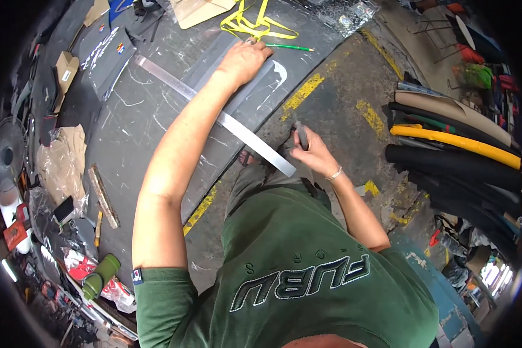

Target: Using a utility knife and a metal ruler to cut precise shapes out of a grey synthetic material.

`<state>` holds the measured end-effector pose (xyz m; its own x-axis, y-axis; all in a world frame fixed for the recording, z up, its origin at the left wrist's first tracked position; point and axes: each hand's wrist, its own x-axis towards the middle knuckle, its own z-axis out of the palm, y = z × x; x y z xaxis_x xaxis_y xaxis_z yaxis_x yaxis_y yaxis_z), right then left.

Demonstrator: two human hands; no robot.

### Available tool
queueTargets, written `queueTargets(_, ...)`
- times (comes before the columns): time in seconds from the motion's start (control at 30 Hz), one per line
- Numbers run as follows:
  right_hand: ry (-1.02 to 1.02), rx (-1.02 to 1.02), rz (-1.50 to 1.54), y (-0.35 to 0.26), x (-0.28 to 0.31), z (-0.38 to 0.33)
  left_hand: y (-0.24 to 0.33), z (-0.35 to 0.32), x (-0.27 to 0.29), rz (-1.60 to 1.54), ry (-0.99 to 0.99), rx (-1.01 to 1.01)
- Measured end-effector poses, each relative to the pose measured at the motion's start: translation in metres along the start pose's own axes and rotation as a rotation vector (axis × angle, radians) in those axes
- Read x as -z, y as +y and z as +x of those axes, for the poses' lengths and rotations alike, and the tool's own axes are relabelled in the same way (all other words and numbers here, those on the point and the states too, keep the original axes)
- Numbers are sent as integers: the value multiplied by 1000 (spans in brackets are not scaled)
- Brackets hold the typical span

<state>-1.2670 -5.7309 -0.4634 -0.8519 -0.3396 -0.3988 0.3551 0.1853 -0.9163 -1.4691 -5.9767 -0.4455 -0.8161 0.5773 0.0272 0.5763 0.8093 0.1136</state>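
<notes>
My left hand (246, 62) presses down on a greyish, see-through plastic sheet (252, 95) on the dark table. Its fingers are bent and partly hidden, with no object visible in them. Just beside its fingertips lie a green pencil (293, 47) and a tangle of yellow strap (258, 26). Across the sheet, under my left forearm, runs a long metal straightedge (252, 139), its near end jutting past the table edge. My right hand (316, 155) is off the table, beside that end, closed around a dark-handled tool (301, 134). The tool's tip is too small to make out.
Dark printed pieces (107, 61), brown cardboard (200, 11) and clear crumpled plastic (348, 16) lie along the far side. At the left are a wooden stick (103, 197), a phone (63, 209) and a green roll (101, 275). Rolls of material (458, 145) are stacked on the right.
</notes>
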Motion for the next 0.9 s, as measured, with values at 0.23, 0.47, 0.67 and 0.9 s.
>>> queueTargets(0.23,-12,276,-810,-11,-47,16,-11,-21,55,-5,-60,-73)
queueTargets(0.47,155,-11,-552,-3,-49,16,-63,-93,165,-37,655,439)
queueTargets(0.67,431,84,-698,10,39,-8,-79,-181,99,-516,906,1016)
queueTargets(0.9,552,127,-630,11,101,-17,-20,-242,-52,-309,707,1092)
